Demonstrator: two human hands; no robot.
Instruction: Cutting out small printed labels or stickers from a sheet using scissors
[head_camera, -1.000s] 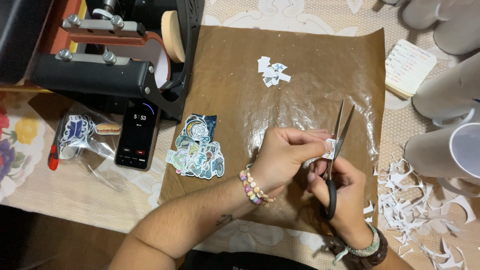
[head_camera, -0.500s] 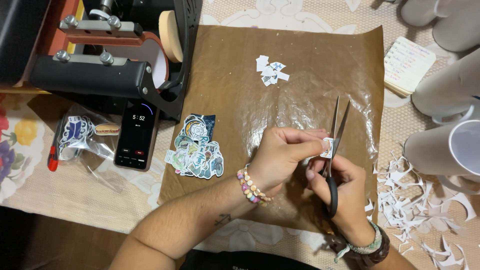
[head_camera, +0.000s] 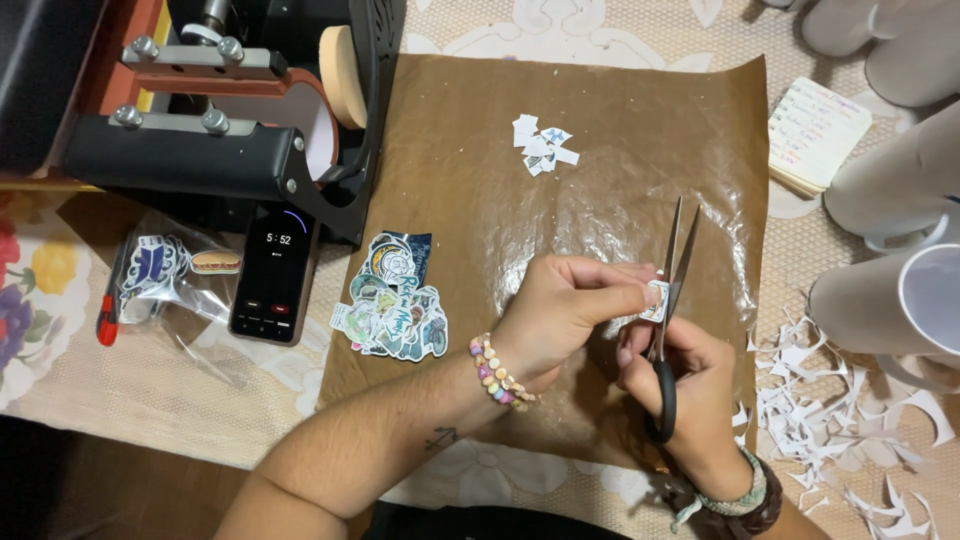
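the trimming step looks to be in hand: the left hand (head_camera: 560, 310) pinches a small printed sticker piece (head_camera: 656, 299) between thumb and fingertips over the brown baking paper (head_camera: 600, 130), while the right hand (head_camera: 690, 385) is closed through the handles of the black scissors (head_camera: 672, 300), whose blades stand slightly parted with the piece at their edge. judging from this, the next cut calls for turning the piece a little in the pinch so the blades follow its outline, keeping fingertips out of the way. a pile of cut stickers (head_camera: 395, 310) and small white pieces (head_camera: 542, 145) lie on the paper, paper scraps (head_camera: 850, 420) to the right.
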